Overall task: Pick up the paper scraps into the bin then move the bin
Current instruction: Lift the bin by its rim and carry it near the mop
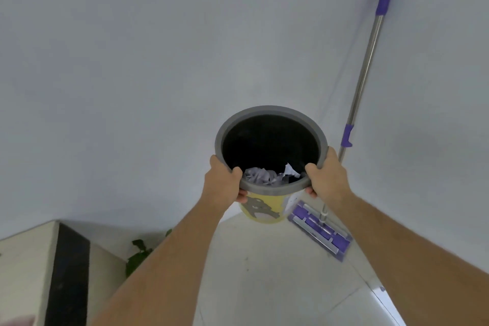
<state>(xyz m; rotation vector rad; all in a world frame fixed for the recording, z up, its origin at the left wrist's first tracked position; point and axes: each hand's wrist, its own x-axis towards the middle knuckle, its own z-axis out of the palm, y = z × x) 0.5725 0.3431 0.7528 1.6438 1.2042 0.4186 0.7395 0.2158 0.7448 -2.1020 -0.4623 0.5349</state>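
Now: yellow plastic bin with grey rim [270,213], crumpled paper scraps [267,176] inside. Left hand [223,184], right hand [326,177] clasp rim; keep it level, clear the purple mop [321,230].

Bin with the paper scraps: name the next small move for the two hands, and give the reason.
Probably lower the bin toward the floor by the wall, left of the mop. The crumpled paper scraps already lie inside, and the left hand and right hand both grip its grey rim, so only setting it down seems left. Keep it clear of the mop head.
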